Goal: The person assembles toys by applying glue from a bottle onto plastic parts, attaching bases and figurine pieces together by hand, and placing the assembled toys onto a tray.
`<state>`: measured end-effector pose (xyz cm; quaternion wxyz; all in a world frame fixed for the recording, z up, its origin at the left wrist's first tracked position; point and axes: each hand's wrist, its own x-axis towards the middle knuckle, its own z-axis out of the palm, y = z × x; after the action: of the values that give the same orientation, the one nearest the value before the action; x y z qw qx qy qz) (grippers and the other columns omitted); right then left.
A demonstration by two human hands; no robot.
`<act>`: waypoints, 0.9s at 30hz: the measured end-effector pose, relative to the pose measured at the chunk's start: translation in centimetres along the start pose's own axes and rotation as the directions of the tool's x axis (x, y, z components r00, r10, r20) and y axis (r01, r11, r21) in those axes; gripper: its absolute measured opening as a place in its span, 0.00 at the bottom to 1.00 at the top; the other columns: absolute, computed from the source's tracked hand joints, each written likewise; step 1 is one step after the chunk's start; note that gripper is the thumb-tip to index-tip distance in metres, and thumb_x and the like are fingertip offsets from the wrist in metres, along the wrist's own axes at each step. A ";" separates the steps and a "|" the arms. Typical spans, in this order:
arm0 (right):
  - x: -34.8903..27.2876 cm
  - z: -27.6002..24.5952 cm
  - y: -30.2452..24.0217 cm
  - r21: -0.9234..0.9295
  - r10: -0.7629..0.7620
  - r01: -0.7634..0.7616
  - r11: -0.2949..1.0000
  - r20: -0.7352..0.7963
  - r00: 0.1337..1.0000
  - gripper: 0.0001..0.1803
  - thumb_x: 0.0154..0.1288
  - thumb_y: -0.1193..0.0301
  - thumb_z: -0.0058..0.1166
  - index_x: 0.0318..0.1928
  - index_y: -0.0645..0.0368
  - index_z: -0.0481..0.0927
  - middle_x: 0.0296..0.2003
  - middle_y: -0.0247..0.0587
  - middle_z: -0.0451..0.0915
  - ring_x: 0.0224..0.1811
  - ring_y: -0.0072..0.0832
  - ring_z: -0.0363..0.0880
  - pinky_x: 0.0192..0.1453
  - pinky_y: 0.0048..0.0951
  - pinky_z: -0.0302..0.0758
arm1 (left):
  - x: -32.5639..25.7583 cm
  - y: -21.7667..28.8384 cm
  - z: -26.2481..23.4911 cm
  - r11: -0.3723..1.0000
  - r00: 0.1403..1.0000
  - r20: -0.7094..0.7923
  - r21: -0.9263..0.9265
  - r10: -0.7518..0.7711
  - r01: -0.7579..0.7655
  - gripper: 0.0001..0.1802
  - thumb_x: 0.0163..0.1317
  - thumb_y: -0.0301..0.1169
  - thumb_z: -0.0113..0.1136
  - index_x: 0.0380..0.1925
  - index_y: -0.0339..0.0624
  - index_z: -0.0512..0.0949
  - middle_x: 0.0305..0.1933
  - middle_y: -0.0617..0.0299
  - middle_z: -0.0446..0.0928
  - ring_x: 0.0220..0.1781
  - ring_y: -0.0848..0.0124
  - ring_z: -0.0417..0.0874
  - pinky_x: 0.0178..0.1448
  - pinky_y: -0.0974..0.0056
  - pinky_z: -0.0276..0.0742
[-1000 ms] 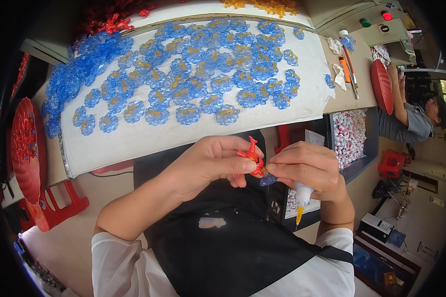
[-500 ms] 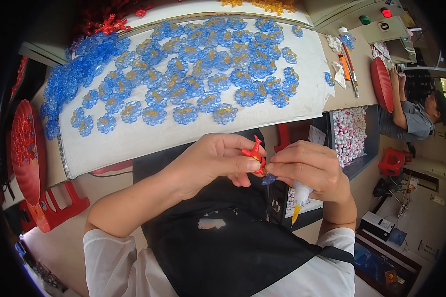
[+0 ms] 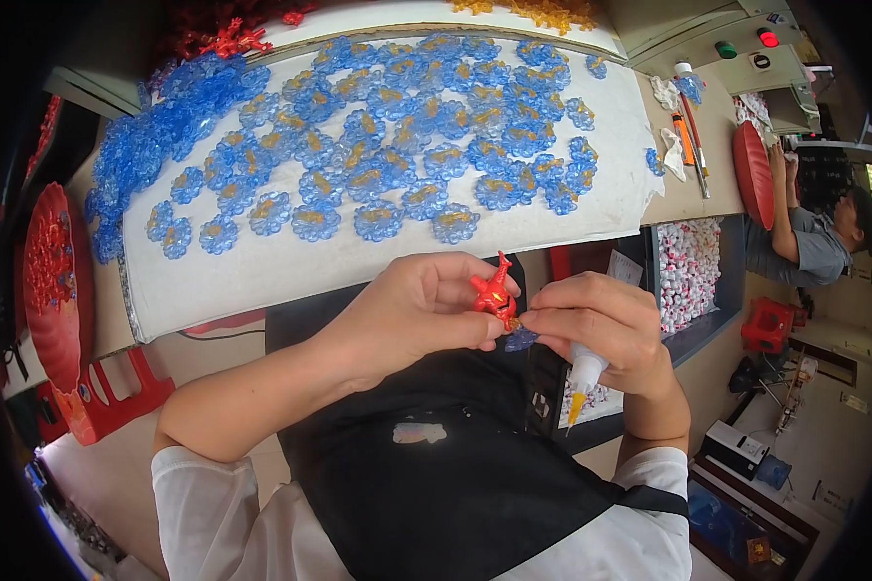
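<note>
My left hand [image 3: 412, 310] pinches a small red plastic flower piece [image 3: 493, 291] between thumb and fingers, above my black apron. My right hand [image 3: 606, 329] meets it from the right, fingertips on a small blue translucent piece [image 3: 520, 338] just under the red one. In the same hand sits a white glue bottle [image 3: 583, 376] with its yellow nozzle pointing down. Both hands are held close together over my lap.
Several blue flower pieces with yellow centres [image 3: 397, 145] lie spread on a white board [image 3: 291, 266]. A red round tray [image 3: 53, 281] stands at the left, red pieces [image 3: 225, 39] at the top. Another person [image 3: 814, 237] sits at the right beside a bin of white-pink pieces [image 3: 688, 271].
My hands stay together with the red piece; they have shifted slightly and the red piece has turned a little in my left fingers.
</note>
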<state>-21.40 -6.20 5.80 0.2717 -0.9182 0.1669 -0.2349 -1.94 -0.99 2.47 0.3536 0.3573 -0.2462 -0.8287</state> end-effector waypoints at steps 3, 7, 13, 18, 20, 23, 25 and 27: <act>0.6 -0.1 0.1 -0.002 0.012 -0.012 1.000 0.010 1.000 0.13 0.37 0.79 0.60 0.30 0.63 0.77 0.28 0.40 0.74 0.25 0.30 0.75 0.25 0.25 0.71 | 0.3 0.3 -0.3 1.000 1.000 0.005 0.008 0.001 -0.001 0.16 0.49 0.22 0.58 0.41 0.34 0.71 0.33 0.60 0.75 0.33 0.78 0.76 0.40 0.74 0.72; 1.2 0.3 0.4 0.012 -0.009 0.009 1.000 0.032 0.999 0.13 0.37 0.79 0.60 0.30 0.63 0.78 0.28 0.41 0.74 0.25 0.31 0.75 0.25 0.25 0.72 | -0.2 0.4 -1.0 1.000 1.000 -0.013 0.009 -0.003 0.003 0.16 0.50 0.21 0.57 0.41 0.35 0.71 0.35 0.60 0.75 0.34 0.78 0.75 0.40 0.74 0.72; 2.0 1.4 -0.4 -0.009 -0.015 0.016 1.000 0.041 0.999 0.11 0.40 0.78 0.59 0.30 0.63 0.78 0.27 0.42 0.76 0.26 0.34 0.76 0.26 0.28 0.71 | -1.1 -1.3 -2.0 0.992 0.995 0.021 -0.078 0.101 -0.099 0.16 0.52 0.21 0.55 0.43 0.35 0.70 0.39 0.57 0.75 0.37 0.74 0.76 0.41 0.71 0.74; 2.5 2.1 -1.6 -0.046 -0.018 0.018 0.999 -0.003 1.000 0.08 0.40 0.77 0.59 0.26 0.63 0.76 0.25 0.42 0.75 0.24 0.35 0.75 0.27 0.28 0.71 | -1.4 -1.9 -2.5 0.972 0.970 0.066 -0.035 0.234 -0.232 0.14 0.48 0.18 0.55 0.37 0.34 0.70 0.31 0.62 0.75 0.31 0.78 0.75 0.37 0.73 0.72; 3.8 2.9 -2.0 -0.053 -0.095 0.094 0.994 -0.008 0.995 0.09 0.39 0.78 0.58 0.26 0.64 0.76 0.26 0.42 0.74 0.24 0.35 0.75 0.26 0.29 0.71 | -3.1 -1.2 -2.9 0.963 0.963 0.024 0.002 0.270 -0.270 0.14 0.48 0.18 0.55 0.38 0.33 0.70 0.31 0.62 0.75 0.32 0.78 0.75 0.38 0.73 0.71; 5.8 4.3 -2.3 -0.063 -0.219 0.218 0.974 -0.019 0.976 0.10 0.37 0.79 0.58 0.27 0.64 0.76 0.25 0.42 0.74 0.25 0.35 0.75 0.26 0.29 0.71 | -5.8 -0.8 -3.8 0.905 0.905 -0.023 0.061 0.424 -0.422 0.15 0.50 0.19 0.54 0.41 0.33 0.69 0.34 0.63 0.74 0.37 0.79 0.74 0.42 0.73 0.70; 7.4 5.3 -2.8 -0.058 -0.275 0.273 0.960 -0.016 0.961 0.12 0.35 0.80 0.58 0.28 0.63 0.76 0.26 0.42 0.74 0.24 0.35 0.74 0.27 0.29 0.71 | -7.2 -0.6 -5.1 0.844 0.854 -0.021 0.170 0.519 -0.509 0.17 0.52 0.20 0.53 0.44 0.34 0.68 0.38 0.62 0.72 0.41 0.80 0.72 0.45 0.73 0.68; 8.5 6.2 -3.0 -0.062 -0.315 0.314 0.948 -0.017 0.949 0.14 0.35 0.79 0.59 0.30 0.62 0.77 0.30 0.42 0.74 0.23 0.33 0.73 0.27 0.27 0.71 | -8.9 -0.2 -5.6 0.844 0.852 -0.040 0.166 0.522 -0.509 0.17 0.52 0.20 0.53 0.45 0.35 0.67 0.41 0.62 0.71 0.43 0.79 0.71 0.47 0.72 0.68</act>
<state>-10.47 -4.85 5.84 0.2013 -0.9375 0.0289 -0.2823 6.71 5.08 2.58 0.5455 0.3379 -0.3794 -0.6665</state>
